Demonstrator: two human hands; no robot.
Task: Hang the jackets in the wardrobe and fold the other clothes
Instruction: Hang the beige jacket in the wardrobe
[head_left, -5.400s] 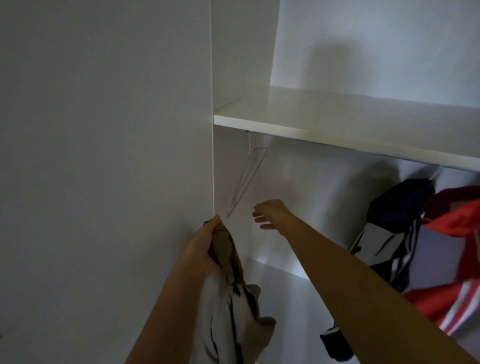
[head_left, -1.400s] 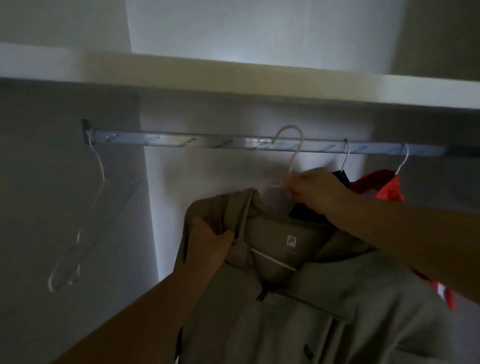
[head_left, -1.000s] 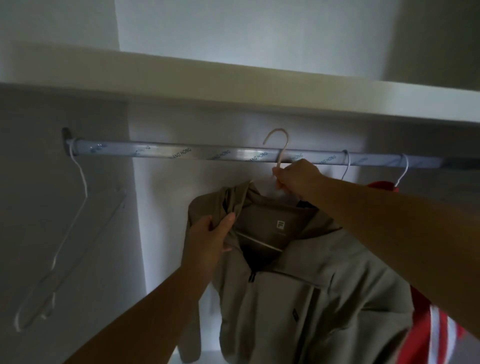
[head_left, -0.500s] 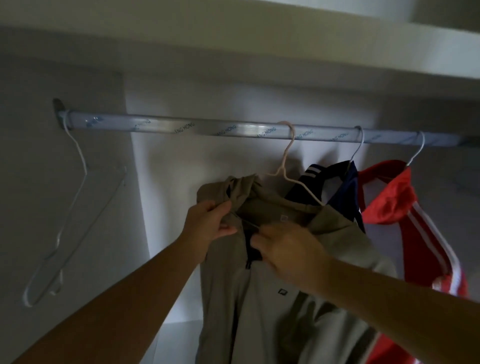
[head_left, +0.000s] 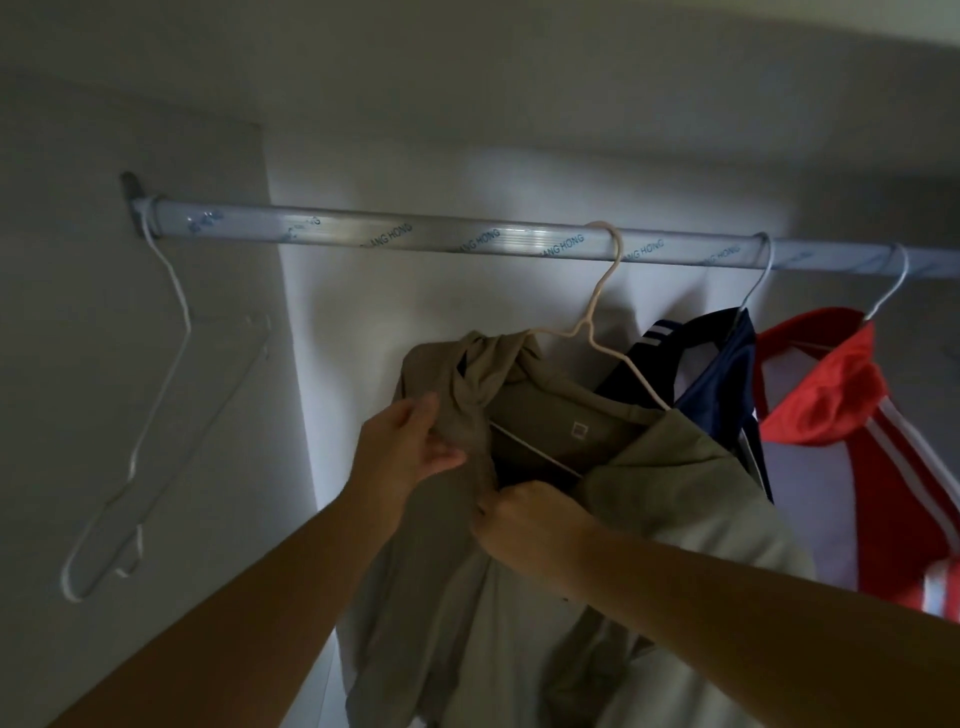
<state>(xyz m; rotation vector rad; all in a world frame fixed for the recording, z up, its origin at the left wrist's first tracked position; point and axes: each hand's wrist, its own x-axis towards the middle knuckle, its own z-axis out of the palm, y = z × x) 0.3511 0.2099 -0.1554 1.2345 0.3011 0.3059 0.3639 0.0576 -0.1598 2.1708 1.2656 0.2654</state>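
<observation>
An olive-beige jacket (head_left: 675, 499) hangs on a cream hanger (head_left: 597, 306) whose hook sits over the wardrobe rail (head_left: 415, 239). Its left shoulder and collar are bunched up. My left hand (head_left: 410, 447) pinches that bunched collar fabric. My right hand (head_left: 524, 525) grips the jacket's front edge just below the neck opening, fingers curled into the cloth. The hanger's lower bar shows inside the open neck.
A navy jacket (head_left: 711, 374) and a red jacket with white stripes (head_left: 852, 415) hang to the right on the same rail. An empty white hanger (head_left: 150, 415) hangs at the rail's far left, against the side wall. A shelf runs above the rail.
The jacket's hanger went onto the rail about a second ago. My right hand left the hook and came down to the jacket's front; since half a second ago both hands tug at the collar.
</observation>
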